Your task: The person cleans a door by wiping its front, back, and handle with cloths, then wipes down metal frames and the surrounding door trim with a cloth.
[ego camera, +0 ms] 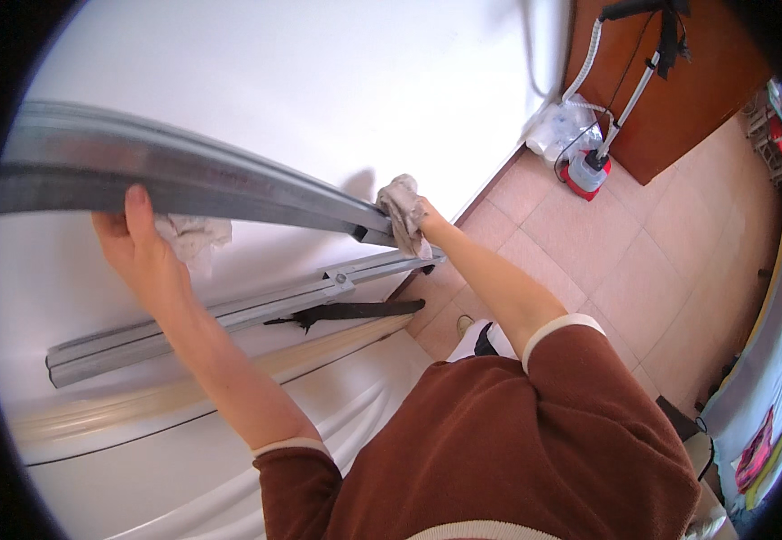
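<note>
A long grey metal rail (pixel 182 165) runs from the upper left down to the centre, beside the white wall. My left hand (pixel 141 250) is against its lower edge near the left end, thumb over the near face; the other fingers are partly hidden behind it. A pale crumpled cloth (pixel 195 236) shows beside that hand, below the rail. At the rail's far end, my right hand (pixel 428 219) grips a beige cloth (pixel 403 209) wrapped around the metal; its fingers are mostly covered.
Below the rail, a jointed grey metal pole (pixel 242 310) and a dark tube (pixel 364 310) lean along the wall. A garment steamer (pixel 587 174) stands beside a plastic bag (pixel 563 128) and a brown wooden door (pixel 668 88). At right is a bed (pixel 755 378) with blue covers.
</note>
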A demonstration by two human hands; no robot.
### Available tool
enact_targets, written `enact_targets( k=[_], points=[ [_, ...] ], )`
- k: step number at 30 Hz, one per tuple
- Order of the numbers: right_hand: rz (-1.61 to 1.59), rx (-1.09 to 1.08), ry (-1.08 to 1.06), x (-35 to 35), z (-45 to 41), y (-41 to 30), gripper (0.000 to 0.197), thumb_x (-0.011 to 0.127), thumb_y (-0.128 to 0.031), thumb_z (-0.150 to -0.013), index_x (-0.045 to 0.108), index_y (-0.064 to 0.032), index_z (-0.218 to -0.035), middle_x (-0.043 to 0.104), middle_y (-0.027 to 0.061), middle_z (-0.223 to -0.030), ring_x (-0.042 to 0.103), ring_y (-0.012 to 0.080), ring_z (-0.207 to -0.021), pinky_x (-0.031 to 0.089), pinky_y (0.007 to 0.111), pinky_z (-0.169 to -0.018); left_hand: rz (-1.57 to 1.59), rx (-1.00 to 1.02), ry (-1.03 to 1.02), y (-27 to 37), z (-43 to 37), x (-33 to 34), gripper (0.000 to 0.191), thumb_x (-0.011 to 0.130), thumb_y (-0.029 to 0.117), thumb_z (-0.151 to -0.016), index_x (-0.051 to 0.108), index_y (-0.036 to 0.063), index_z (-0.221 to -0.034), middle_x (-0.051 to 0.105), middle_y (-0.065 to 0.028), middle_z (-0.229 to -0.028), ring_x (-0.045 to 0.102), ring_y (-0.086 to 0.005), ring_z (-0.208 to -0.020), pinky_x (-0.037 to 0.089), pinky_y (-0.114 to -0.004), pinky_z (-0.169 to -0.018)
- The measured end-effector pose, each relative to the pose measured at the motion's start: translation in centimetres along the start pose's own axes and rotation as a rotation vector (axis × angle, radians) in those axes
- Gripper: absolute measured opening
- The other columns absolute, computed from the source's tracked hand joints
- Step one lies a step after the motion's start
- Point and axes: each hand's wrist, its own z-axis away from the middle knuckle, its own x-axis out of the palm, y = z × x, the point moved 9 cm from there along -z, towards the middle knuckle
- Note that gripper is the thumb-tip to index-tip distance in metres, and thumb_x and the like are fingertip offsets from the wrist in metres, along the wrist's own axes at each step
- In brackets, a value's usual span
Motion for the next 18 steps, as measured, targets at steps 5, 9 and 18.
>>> enact_targets(
  k=[5,9,18],
  points=[
    [-0.257,-0.248,0.039,0.4,1.5,-2.6,0.034,0.057,-0.022,-0.093,0.056,-0.0018,-0.121,0.066,0.0068,-0.098,0.063,0.0190,-0.093,0.054,0.028,-0.079,-0.072,-0.007,-0.046,-0.4,-2.0,1.1,0.048,0.070,0.022,-0.088,0.051,-0.0061,-0.121,0.059,-0.0119,-0.108,0.055,-0.0170,-0.097,0.041,-0.029,-0.091],
    [-0.446,-0.598,0.051,2.6,2.0,-4.6,0.050,0.061,-0.024,-0.090,0.041,-0.0062,-0.133,0.054,0.0101,-0.115,0.056,0.0236,-0.106,0.048,0.033,-0.093,-0.064,0.037,-0.025,-0.7,-3.4,3.4,0.046,0.068,0.022,-0.089,0.051,-0.0066,-0.121,0.059,-0.0125,-0.109,0.056,-0.0184,-0.098,0.043,-0.030,-0.090],
    [0.283,-0.902,0.614,4.3,3.4,-1.3,0.053,0.070,-0.010,-0.077,0.050,-0.0042,-0.125,0.046,0.0210,-0.126,0.046,0.0386,-0.112,0.040,0.043,-0.100,-0.124,0.046,-0.019,-2.8,-5.0,1.0,0.048,0.059,0.030,-0.094,0.050,-0.0086,-0.123,0.059,-0.0155,-0.113,0.058,-0.0214,-0.101,0.047,-0.031,-0.086]
  ],
)
